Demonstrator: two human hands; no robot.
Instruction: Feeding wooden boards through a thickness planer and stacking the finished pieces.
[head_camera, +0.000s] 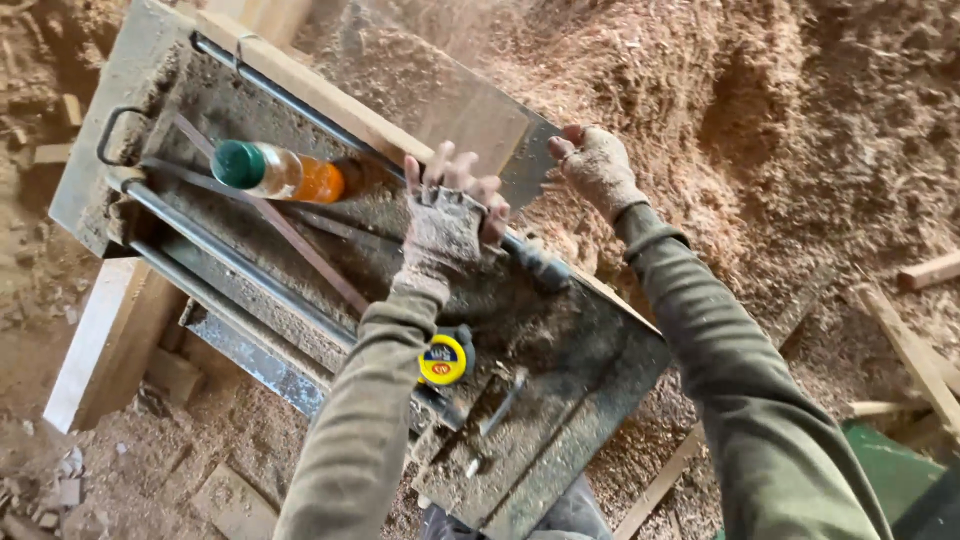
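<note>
A thin, dust-covered wooden panel (440, 95) lies tilted across the top of a metal saw table (560, 400). My left hand (447, 212), in a fingerless glove, presses on the panel's near edge with its fingers hooked over it, just above a dark metal rail (290, 100). In a dusty glove, my right hand (598, 167) grips the panel's right corner. Both sleeves are olive green. Sawdust blurs the air over the panel.
A plastic bottle (282, 172) with a green cap and orange liquid lies on the table to the left of my hands. A yellow tape measure (443, 359) sits under my left forearm. Deep sawdust heaps (780, 130) fill the right side, with wooden offcuts (930, 270) and planks (95, 340) around.
</note>
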